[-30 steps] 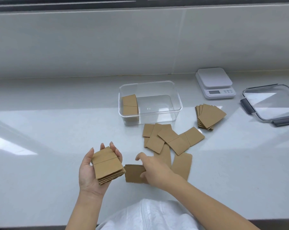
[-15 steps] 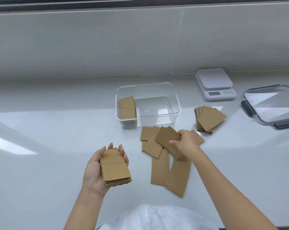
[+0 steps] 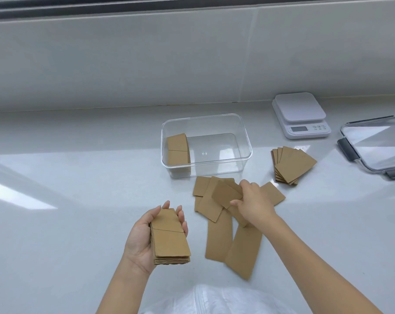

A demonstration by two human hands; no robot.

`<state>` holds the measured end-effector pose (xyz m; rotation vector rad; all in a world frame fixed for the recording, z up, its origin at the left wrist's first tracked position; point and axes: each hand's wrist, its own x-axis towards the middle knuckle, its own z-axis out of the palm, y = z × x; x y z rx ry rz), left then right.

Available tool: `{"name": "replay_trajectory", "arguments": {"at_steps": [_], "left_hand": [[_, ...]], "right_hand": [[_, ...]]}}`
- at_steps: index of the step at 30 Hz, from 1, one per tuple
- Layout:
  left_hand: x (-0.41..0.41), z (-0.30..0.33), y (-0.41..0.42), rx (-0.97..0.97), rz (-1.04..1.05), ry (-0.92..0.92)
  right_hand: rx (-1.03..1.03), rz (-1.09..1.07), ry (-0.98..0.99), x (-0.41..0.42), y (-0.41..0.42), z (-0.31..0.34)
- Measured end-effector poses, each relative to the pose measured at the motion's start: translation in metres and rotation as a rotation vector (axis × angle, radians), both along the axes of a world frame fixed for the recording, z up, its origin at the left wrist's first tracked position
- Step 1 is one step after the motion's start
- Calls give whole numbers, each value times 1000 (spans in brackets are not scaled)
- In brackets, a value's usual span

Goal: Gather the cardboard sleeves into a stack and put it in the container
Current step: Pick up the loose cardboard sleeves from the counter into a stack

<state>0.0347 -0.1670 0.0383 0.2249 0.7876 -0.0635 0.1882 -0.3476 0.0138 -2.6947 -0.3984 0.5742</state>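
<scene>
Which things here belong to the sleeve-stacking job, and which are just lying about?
Job: stack in left hand; sleeve in right hand; loose sleeves; fanned pile; container.
Lying about: scale; lid.

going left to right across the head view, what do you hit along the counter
left hand holding a stack of sleeves → clear container → right hand on the loose sleeves → fanned pile of sleeves → kitchen scale → container lid
</scene>
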Motion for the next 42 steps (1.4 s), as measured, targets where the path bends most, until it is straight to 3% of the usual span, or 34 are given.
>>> {"name": "replay_trajectory", "arguments": {"at_steps": [4, 8, 11, 15, 21, 27, 34, 38, 42], "left_hand": [[-4, -4, 5, -6, 20, -10], [-2, -1, 4, 15, 16, 15], [-3, 1, 3, 11, 15, 14], [-8, 1, 7, 18, 25, 15], [-12, -2, 10, 30, 34, 25], [-8, -1, 6, 24, 15, 42], [-11, 1, 10, 34, 39, 1], [-11, 2, 9, 67, 56, -21], [-11, 4, 6, 170, 24, -100]], "right_hand": [[252, -87, 64, 1, -3, 23], [727, -560, 278, -15, 18, 14], [778, -742, 322, -29, 37, -7], [604, -615, 146, -28, 48, -15], [126, -304, -16, -30, 53, -22], [89, -232, -23, -31, 65, -18], [300, -162, 71, -35, 65, 0], [647, -171, 207, -41, 54, 27], [856, -80, 432, -53, 46, 46]]}}
